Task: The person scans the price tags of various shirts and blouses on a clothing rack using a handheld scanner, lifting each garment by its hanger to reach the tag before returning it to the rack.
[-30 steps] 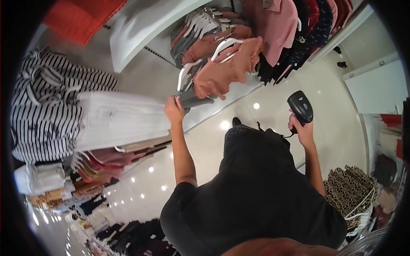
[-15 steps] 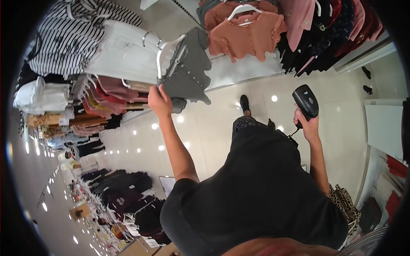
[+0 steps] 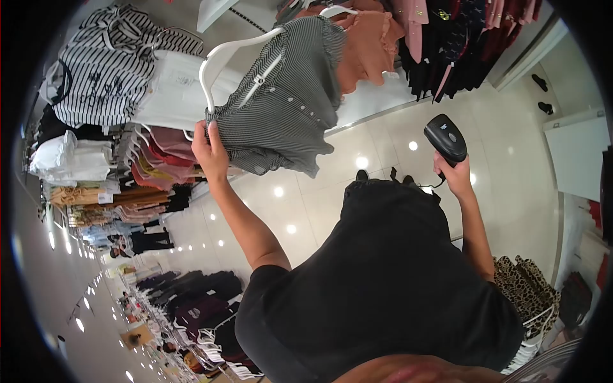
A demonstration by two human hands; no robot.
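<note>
A grey finely striped top (image 3: 287, 96) with small buttons hangs on a white hanger (image 3: 223, 54) at the upper middle. My left hand (image 3: 210, 148) pinches the end of the top and hanger, thumb and fingers closed on the fabric. In my right hand (image 3: 454, 171) is a black handheld scanner (image 3: 446, 137), gripped by its handle, its head pointing up and away from me. A dark cord hangs near that hand. The scanner and the grey top are well apart.
Orange tops (image 3: 370, 51) and dark and pink clothes (image 3: 447, 51) hang ahead. Striped tops (image 3: 105, 76) and a white garment (image 3: 175, 89) are at the left. Leopard-print clothes (image 3: 527, 287) hang lower right. A person (image 3: 143, 242) stands far left.
The grey top has come nearer and looks larger, with my left hand shifted left. My right hand and the scanner have moved slightly left. The view has shifted, and my feet have changed position.
</note>
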